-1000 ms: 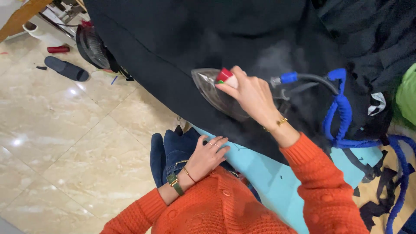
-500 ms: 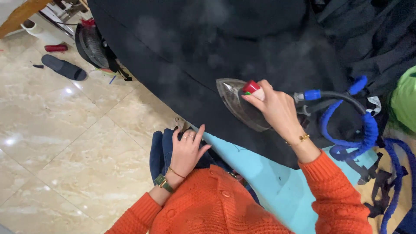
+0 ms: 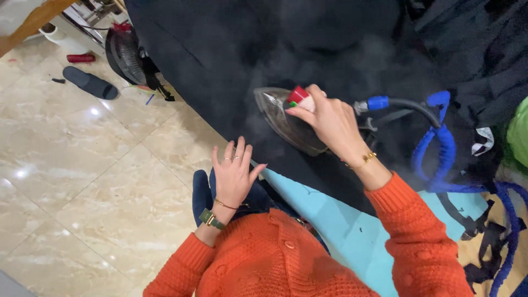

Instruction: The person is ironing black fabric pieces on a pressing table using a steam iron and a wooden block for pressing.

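The right hand [image 3: 329,124] grips the iron [image 3: 286,118] on the black cloth [image 3: 220,66], its tip at ten o'clock from the fingers. The left hand [image 3: 234,176] is open, fingers spread, at the cloth's edge.

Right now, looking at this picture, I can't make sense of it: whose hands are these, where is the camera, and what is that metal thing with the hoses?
The camera sits on the person's head and looks straight down, so you see their own orange sleeves and both hands. The right hand grips the handle of a steam iron, which rests on black cloth spread over a board with a light blue cover. Steam drifts above the iron. A blue hose runs from its back end. The left hand is open and holds nothing, near the cloth's edge. Below is a tiled floor with a dark slipper.
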